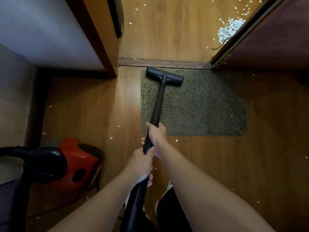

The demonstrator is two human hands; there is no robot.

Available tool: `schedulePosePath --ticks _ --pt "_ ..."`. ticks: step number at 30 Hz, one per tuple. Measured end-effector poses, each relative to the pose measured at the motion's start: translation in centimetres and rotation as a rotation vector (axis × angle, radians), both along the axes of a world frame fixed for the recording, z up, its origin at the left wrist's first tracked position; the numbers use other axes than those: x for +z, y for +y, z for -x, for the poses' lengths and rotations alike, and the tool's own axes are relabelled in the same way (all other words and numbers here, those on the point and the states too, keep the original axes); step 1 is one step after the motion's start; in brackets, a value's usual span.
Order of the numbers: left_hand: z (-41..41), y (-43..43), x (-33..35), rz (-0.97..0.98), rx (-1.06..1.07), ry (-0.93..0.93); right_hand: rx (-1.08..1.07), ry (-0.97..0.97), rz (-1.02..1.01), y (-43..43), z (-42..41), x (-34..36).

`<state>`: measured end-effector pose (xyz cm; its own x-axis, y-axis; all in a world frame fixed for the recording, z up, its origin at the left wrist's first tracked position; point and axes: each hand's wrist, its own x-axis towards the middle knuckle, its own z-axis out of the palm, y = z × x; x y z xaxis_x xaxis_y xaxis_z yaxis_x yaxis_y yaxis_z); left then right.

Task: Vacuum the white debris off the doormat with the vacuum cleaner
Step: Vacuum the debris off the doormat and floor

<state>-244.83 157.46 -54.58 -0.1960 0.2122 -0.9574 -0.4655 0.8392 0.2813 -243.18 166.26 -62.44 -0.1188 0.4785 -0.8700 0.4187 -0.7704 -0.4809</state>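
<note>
On the wood floor [83, 106] lies a brown-green doormat [200, 111], with the red vacuum cleaner [80, 164] off to its left. The right hand [157, 133], and the left hand [139, 163] behind it, curl tight around the black tube [158, 104]. The nozzle [164, 76] rests on the mat's far left corner, and white bits [111, 137] dot the floor.

The doormat [200, 106] lies on the floor [83, 101] just before the threshold [163, 63]. The nozzle [164, 76] rests on its far left corner; the wand [157, 106] runs back to the right hand [157, 134], the left hand [140, 163] just behind. The vacuum body [75, 164] sits near left; a debris pile [229, 30] lies beyond the threshold, right.
</note>
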Motion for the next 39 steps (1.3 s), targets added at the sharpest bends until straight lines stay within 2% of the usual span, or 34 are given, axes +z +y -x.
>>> schedulePosePath --ticks 9,14,19,25,34,39 --pt "-7.4 2.0 2.1 -0.076 -0.451 -0.054 -0.3 -0.132 -0.039 0.9 -12.2 0.9" --pt "-11.6 2.8 0.9 -0.062 -0.616 -0.018 -0.451 -0.18 -0.02 0.6 -17.8 0.6" --pt "-14.1 4.4 0.0 -0.061 -0.748 -0.009 -0.587 -0.138 0.023 1.6 -20.5 0.1" --pt "-15.9 6.8 -1.1 -0.073 -0.826 0.089 -0.59 -0.118 0.008 4.7 -22.2 0.0" --pt "-18.2 13.1 -1.2 -0.086 -0.691 0.032 -0.601 -0.091 -0.017 11.0 -24.1 -0.4" --pt "-18.6 13.8 -1.3 -0.085 -0.721 0.021 -0.595 -0.108 -0.011 11.7 -24.4 -0.3"
